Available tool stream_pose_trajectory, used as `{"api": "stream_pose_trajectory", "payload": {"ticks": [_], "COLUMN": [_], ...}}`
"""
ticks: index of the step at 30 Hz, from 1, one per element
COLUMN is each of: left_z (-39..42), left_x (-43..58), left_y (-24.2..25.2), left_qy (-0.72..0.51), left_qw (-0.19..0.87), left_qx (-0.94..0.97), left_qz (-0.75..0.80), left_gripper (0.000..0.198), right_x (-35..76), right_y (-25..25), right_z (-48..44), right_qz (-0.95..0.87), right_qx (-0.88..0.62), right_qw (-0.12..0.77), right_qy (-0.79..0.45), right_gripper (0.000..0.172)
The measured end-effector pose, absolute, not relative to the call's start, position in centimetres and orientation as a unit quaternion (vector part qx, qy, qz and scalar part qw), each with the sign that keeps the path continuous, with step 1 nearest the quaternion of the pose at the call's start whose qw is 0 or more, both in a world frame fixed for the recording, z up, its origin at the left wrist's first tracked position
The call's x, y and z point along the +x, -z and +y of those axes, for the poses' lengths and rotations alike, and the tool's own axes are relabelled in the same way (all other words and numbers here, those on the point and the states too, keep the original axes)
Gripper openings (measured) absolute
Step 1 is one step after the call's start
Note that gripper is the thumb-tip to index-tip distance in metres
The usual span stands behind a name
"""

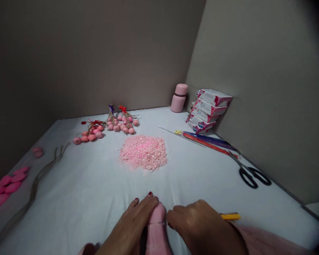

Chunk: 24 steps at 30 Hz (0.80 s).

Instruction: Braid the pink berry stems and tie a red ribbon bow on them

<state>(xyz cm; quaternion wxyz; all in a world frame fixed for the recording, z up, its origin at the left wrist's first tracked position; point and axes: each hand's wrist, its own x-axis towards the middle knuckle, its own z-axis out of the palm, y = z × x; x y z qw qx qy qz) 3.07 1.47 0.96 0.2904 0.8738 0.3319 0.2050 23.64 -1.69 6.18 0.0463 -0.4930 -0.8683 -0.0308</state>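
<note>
Close to me at the bottom edge stands or lies a smooth pink piece [157, 235] with a rounded far end, like a bar of soap; a thin dark line crosses it. My left hand [134, 219] lies along its left side with fingers stretched forward and fingertips against its far end. On the other side, my right hand [195, 221] is curled closed right beside the piece, and what it grips is hidden. A yellow strip with a dark edge [230, 216] shows behind the right wrist; whether the hand holds it I cannot tell.
A heap of pink flakes [143, 152] lies mid-table. Bunches of tied pink balls [122, 125] sit behind it. At left are pink ovals [5, 187] and twine [39, 177]. At right are scissors [251, 173], coloured sticks [207, 140], stacked boxes [208, 109] and a pink flask [179, 99].
</note>
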Motion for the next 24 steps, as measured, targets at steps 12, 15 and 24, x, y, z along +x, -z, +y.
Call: {"api": "stream_pose_trajectory", "payload": {"ticks": [12,15,24], "left_z": [1.6,1.8,1.4], "left_x": [3.0,2.8,2.7], "left_y": [-0.4,0.2,1.0], "left_qy": [-0.216,-0.202,-0.169], "left_qw": [0.291,0.295,0.287], "left_qx": [0.877,0.884,0.890], "left_qz": [0.316,0.302,0.313], "left_gripper": [0.071,0.072,0.075], "right_x": [23.4,23.4,23.7], "right_y": [-6.0,-5.9,-6.3], "right_z": [-1.8,-1.7,-0.9], "right_qz": [-0.865,-0.870,-0.883], "right_qx": [-0.502,-0.489,-0.467], "right_qw": [0.026,0.040,0.039], "right_qy": [0.007,0.039,0.000], "right_gripper": [0.015,0.014,0.015]}}
